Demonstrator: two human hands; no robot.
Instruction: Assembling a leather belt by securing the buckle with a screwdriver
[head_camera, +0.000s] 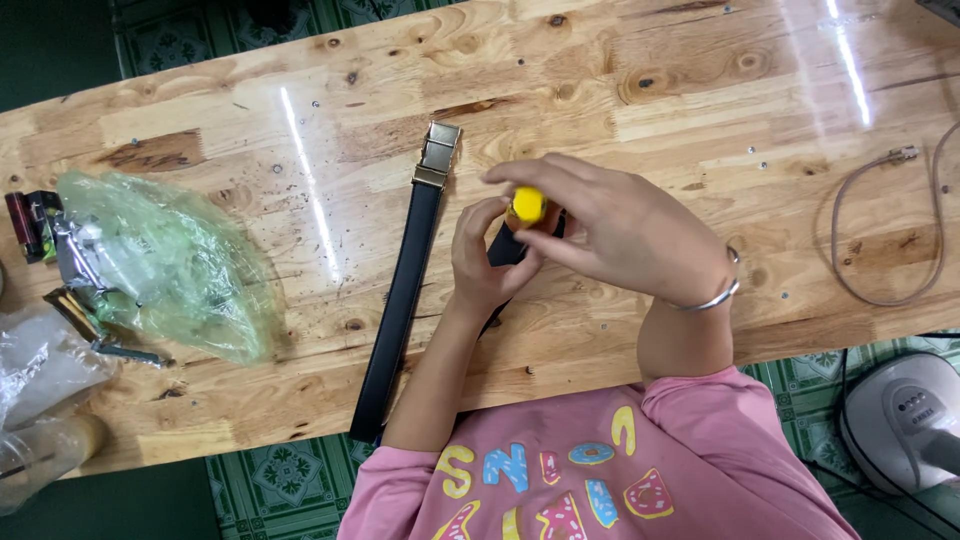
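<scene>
I see both hands meeting at the bench's (640, 130) centre: the right hand (625, 235) pinches a small yellow-capped object (528, 205), the left hand (487, 262) presses a dark belt end (505, 247) beneath it. At nine o'clock of them lies a black belt (400, 310), its gold buckle (438, 153) toward twelve.

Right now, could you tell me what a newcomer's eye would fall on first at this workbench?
First the two hands at the middle of the wooden table: the right hand and left hand close together around a small yellow-tipped tool, over the dark end of a strap. Just left of them a black belt with a brass-coloured buckle runs down to the table's near edge. At far left lies a crumpled green plastic bag.
</scene>
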